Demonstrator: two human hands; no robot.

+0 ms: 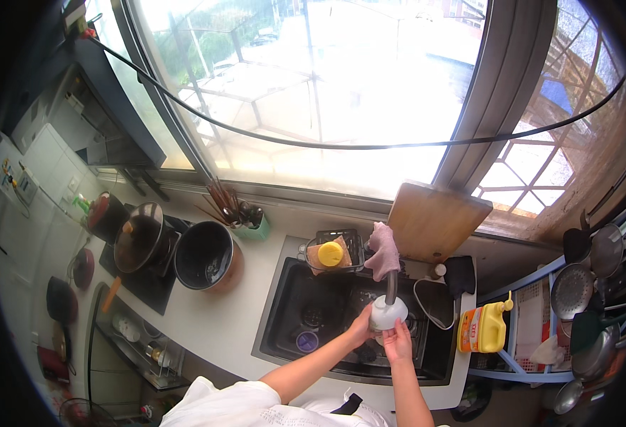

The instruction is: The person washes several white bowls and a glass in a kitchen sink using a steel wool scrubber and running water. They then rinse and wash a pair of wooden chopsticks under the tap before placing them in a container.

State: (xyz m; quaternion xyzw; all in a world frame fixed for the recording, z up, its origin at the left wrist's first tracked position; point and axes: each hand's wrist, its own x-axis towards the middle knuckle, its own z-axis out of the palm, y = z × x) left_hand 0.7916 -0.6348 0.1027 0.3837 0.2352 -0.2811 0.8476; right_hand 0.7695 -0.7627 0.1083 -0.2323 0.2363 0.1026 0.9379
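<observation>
A white bowl [389, 313] is held between both hands just under the end of the faucet [391, 285], over the black sink [291, 288]. My left hand [362, 326] grips its left side, and my right hand [397, 341] holds it from the near side. The bowl's outer surface faces up. A pink cloth [383, 251] is draped over the faucet. Behind the sink a black basket [339, 235] carries a sponge and a round yellow item [330, 254]. In the sink's left part lies a purple round object [307, 341].
A large dark pot [206, 256] stands left of the sink, near a lidded pan [139, 237] and a green utensil holder [254, 229]. A wooden cutting board [436, 221] leans by the window. Right of the sink are a yellow pump bottle [484, 328] and a blue rack [521, 378].
</observation>
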